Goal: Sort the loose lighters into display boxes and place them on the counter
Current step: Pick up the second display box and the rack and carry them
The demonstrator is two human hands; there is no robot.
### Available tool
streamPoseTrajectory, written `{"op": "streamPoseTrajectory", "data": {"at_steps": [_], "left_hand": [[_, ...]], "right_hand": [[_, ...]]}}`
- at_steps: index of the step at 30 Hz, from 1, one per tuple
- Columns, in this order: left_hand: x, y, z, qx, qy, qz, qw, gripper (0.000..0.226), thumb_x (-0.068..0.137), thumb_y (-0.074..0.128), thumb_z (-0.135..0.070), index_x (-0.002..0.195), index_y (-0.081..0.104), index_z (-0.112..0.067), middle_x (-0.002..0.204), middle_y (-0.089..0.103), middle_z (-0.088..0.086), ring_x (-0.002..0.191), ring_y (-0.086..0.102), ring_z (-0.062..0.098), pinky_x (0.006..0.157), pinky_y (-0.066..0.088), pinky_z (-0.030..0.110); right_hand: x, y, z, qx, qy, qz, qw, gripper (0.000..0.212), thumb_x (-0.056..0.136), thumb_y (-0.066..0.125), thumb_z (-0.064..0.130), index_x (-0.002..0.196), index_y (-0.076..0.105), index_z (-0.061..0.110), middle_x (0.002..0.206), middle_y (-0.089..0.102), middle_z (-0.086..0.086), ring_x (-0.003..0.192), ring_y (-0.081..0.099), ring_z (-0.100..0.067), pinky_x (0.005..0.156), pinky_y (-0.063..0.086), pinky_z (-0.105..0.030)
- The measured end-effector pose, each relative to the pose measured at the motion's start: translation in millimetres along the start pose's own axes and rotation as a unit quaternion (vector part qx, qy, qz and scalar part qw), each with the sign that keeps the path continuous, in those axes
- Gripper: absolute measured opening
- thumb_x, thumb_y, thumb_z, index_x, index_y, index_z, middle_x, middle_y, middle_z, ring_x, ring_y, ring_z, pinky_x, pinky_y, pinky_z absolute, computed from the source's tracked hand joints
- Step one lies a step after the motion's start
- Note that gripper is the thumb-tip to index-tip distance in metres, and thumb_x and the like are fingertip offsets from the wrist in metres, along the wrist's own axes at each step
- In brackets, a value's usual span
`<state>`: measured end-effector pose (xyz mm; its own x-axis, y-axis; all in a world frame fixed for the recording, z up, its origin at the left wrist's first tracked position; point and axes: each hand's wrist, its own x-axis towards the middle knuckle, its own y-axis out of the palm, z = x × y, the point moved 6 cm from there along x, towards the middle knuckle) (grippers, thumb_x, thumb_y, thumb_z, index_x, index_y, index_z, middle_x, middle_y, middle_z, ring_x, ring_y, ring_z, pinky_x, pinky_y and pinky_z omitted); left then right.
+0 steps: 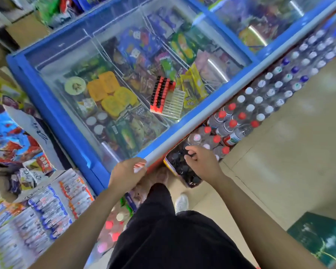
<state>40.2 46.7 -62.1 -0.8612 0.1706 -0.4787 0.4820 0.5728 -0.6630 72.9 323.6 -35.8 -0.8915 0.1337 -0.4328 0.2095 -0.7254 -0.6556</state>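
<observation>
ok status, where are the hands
Left hand grips freezer rim. Right hand over floor box of dark loose pieces, grasp unclear. Display box on freezer glass, partly filled. Bottle packs crowd the box.

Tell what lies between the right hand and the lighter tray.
Head view: the freezer's grey rail and a strip of glass lid separate the right hand from the lighter tray.

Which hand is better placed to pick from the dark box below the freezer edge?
Right. The right hand hovers directly over the box, fingers curled toward its contents. The left hand grips the freezer rail, farther from it.
</observation>
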Motion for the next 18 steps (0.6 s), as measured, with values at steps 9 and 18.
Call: {"op": "streamPoseTrajectory", "data": {"at_steps": [9,18], "left_hand": [[135.6,-47.2,-70.7,-0.076,0.025,-0.032,0.996,0.026,0.077,0.064,-0.051,0.099,0.068,-0.038,0.092,0.071,-0.02,0.086,0.067,0.001,0.085,0.056,0.032],[197.2,-44.7,-123.1,-0.169,-0.013,0.041,0.985,0.071,0.086,0.067,-0.057,0.147,0.04,-0.033,0.117,0.057,-0.016,0.11,0.058,0.014,0.092,0.047,0.034]], "right_hand": [[94.5,-21.2,18.8,0.006,0.061,0.033,0.998,0.047,0.097,0.058,0.03,0.141,0.05,0.019,0.126,0.064,-0.005,0.112,0.062,-0.022,0.098,0.049,-0.044],[154.1,-15.3,11.8,0.074,0.12,0.041,0.989,0.065,0.095,0.062,0.036,0.151,0.036,0.018,0.141,0.051,0.001,0.112,0.056,-0.011,0.087,0.039,-0.025]]}}
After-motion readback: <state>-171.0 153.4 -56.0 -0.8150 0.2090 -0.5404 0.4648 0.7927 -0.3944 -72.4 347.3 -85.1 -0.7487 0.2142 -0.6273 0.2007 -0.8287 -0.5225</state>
